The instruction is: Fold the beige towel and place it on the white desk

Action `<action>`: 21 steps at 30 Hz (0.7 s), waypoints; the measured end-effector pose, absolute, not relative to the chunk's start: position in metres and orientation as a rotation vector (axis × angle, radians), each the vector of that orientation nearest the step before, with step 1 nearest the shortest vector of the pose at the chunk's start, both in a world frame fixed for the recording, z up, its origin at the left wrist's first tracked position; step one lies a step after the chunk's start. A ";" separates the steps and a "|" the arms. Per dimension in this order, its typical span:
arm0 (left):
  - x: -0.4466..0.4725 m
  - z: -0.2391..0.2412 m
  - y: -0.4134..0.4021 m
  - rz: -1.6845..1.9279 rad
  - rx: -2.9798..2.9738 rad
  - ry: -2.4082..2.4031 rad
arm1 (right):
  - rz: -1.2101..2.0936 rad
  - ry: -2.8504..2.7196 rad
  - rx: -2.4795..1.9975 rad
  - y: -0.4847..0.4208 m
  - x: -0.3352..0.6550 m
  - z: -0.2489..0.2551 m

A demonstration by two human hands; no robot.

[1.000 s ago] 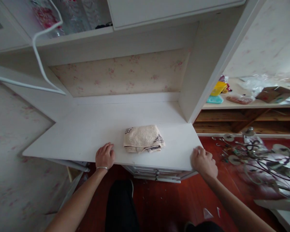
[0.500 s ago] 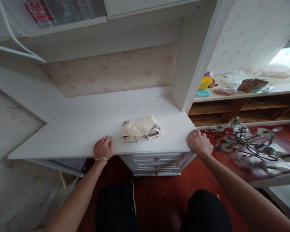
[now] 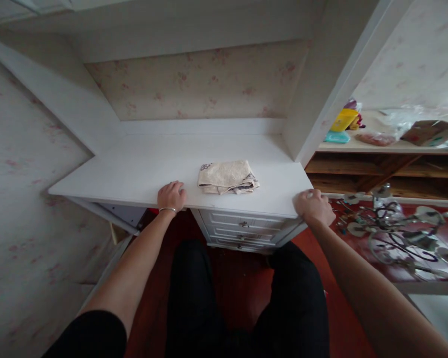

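Note:
A white desk [image 3: 149,171] with an upright shelf back stands before me. My left hand [image 3: 171,196] is closed over its front edge, fingers curled on the top, a thin bracelet at the wrist. At the front right corner my right hand [image 3: 315,208] grips the desk's side edge, its fingers bent. Between the two hands, nearer to the left one, lies a folded beige cloth [image 3: 227,175] with dark patterning at its corners; neither hand touches it. The underside of both grips is hidden.
Under the desktop sits a white drawer unit [image 3: 242,228] with small knobs. A dismantled chandelier [image 3: 399,228] lies on the right. Behind it, a low wooden shelf [image 3: 358,164] bears a yellow container [image 3: 343,121], plastic bags and a cardboard box [image 3: 431,132]. Papered wall stands at left.
My view has tilted down and shifted left, and my legs have moved closer to the drawers. Both hands stay on the same parts of the desk; the cloth lies where it was.

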State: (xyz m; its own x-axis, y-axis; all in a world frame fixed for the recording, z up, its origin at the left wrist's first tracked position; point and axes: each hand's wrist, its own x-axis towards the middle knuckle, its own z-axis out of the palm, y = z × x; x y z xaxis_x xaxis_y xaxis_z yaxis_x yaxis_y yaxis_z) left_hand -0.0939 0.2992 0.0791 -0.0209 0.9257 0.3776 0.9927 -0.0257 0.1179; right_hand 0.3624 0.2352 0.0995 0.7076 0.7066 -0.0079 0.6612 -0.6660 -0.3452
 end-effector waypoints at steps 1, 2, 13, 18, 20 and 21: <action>-0.094 0.079 0.299 -0.519 -2.058 -2.052 | 0.204 -1.078 -2.599 0.235 0.362 0.100; -0.094 0.080 0.300 -0.511 -2.060 -2.048 | 0.204 -1.082 -2.596 0.235 0.362 0.100; -0.096 0.083 0.302 -0.450 -2.057 -2.025 | 0.218 -1.072 -2.555 0.235 0.364 0.095; -0.097 0.082 0.301 -0.454 -2.063 -2.007 | 0.179 -0.977 -2.351 0.227 0.368 0.093; -0.099 0.080 0.301 -0.454 -2.083 -1.989 | 0.159 -0.822 -2.157 0.217 0.367 0.090; -0.099 0.079 0.301 -0.455 -2.095 -1.980 | 0.162 -0.760 -2.053 0.210 0.363 0.087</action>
State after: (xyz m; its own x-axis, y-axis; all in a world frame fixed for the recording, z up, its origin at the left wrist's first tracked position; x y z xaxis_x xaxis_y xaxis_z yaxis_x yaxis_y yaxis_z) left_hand -0.0990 0.3014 0.0787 0.0428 0.9273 0.3718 0.9966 -0.0659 0.0495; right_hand 0.3633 0.2099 0.0873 0.8014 0.5731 0.1711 0.4531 -0.3950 -0.7992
